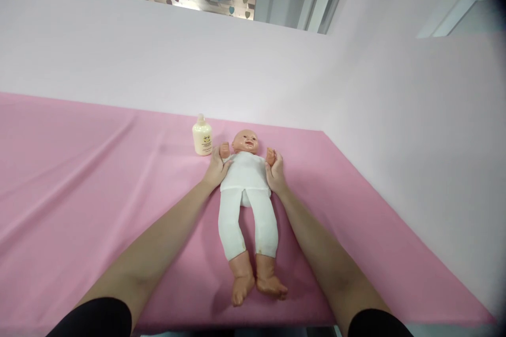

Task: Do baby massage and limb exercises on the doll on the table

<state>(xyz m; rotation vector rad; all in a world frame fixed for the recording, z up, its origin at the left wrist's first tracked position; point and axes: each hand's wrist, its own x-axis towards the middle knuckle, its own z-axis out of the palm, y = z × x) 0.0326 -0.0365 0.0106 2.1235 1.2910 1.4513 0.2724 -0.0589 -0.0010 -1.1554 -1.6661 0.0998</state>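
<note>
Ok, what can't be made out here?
All in the head view:
Cream plastic bottle: lower print too small to read.
White-clothed plastic baby doll: back hidden by its own body.
Bare left hand and bare right hand: any fingertips beneath the doll, hidden by it.
Creased pink cloth: left end cut off by the frame.

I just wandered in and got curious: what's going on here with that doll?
A person has both bare hands at a baby doll in white clothes, the left hand and right hand at its arms, one on each side. The doll lies on its back on a pink cover, feet toward the person. A cream-coloured bottle stands upright near the left hand, to the left of the doll's head.
</note>
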